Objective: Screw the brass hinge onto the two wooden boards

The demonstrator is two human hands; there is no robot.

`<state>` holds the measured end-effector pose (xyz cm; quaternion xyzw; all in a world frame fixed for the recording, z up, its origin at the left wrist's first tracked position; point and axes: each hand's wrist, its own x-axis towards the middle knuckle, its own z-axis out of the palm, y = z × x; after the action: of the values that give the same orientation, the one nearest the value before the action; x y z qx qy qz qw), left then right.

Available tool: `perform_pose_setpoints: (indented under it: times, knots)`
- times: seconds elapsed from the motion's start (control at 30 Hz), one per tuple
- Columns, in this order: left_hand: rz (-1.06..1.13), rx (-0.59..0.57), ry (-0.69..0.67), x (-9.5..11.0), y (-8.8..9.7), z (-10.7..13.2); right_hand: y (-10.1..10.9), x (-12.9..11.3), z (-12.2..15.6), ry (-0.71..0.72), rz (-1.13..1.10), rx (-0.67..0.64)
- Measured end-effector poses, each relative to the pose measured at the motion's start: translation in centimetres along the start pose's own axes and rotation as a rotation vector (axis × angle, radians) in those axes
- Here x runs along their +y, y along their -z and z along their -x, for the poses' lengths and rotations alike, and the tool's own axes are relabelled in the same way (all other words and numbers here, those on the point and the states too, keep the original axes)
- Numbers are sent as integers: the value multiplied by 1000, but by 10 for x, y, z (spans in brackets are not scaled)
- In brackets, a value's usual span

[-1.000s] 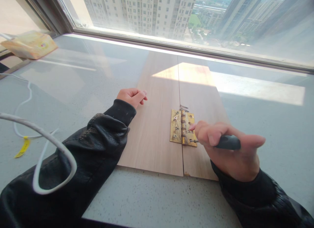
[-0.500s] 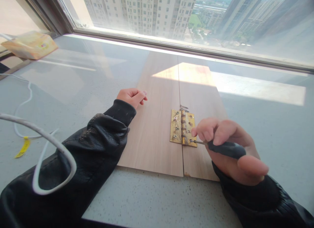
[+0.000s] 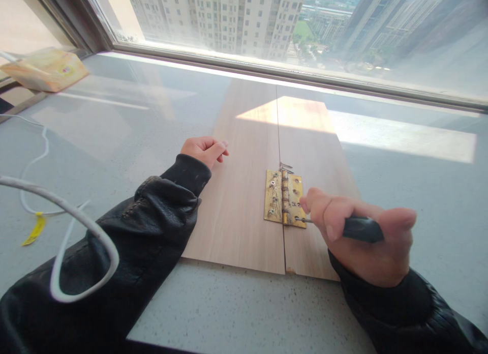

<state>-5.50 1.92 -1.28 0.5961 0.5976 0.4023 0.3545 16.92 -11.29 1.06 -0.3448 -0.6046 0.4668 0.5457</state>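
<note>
My right hand [image 3: 358,232] is closed around the dark handle of a screwdriver [image 3: 364,229]. The screwdriver's tip meets the lower right corner of a brass hinge [image 3: 273,196], at a screw hole. That hinge lies flat across the seam between two pale wooden boards [image 3: 244,232], with screw heads showing in its left leaf. Several loose screws [image 3: 285,167] lie just above the hinge. My left hand [image 3: 206,149] rests at the left board's edge, its fingers curled with nothing visible in them.
A white cable [image 3: 82,219] loops over my left sleeve, and a yellow tag [image 3: 34,229] hangs on a thinner cord. At the far left sits a tissue pack [image 3: 49,70]. The speckled sill [image 3: 244,313] runs back to a window frame [image 3: 267,71].
My right hand has rolled around the screwdriver handle, its fingers and thumb now wrapped more closely. The left hand, hinge and boards stay where they were.
</note>
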Motion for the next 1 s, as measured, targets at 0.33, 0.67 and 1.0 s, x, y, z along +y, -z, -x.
perform_pose_setpoints:
  times: [0.33, 0.67, 1.0]
  knots:
    - [19, -1, -3, -2, 0, -1, 6, 6, 6, 100, 104, -55]
    - [19, -3, -4, -1, 0, -1, 8, 9, 1, 190, 37, 71]
    - [3, 14, 9, 3, 0, 2, 1, -7, 2, 3, -95, 60]
